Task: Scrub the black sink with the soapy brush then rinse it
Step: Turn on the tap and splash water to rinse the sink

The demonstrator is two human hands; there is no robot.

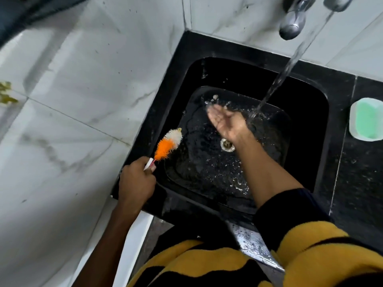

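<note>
While water [290,65] is pouring from the tap [293,21] at the top right, the right hand [227,122] is reaching into the black sink [207,162], palm up, just left of where the stream is striking the basin floor. Its fingers [213,111] are lying straight and released, grasping nothing, and water is splashing around them. The left hand [135,179] is hanging over the sink's left rim, its fingers clenched around the white handle of the brush [169,145]. That brush is pointing up and to the right, its orange bristles nearest the hand and its white bristles at the tip, which is sitting over the sink's left edge, clear of the water. The basin floor is lying wet and speckled with droplets, and the metal drain [227,145] is showing just below the right wrist. The sink is sitting in a black desk [364,162] set into a corner of white marbled tile [83,79]. On the desk to the right of the sink, a white dish holding green soap [367,119] is resting near the picture's edge. Yellow and black sleeves [310,245] are filling the bottom of the view.
</note>
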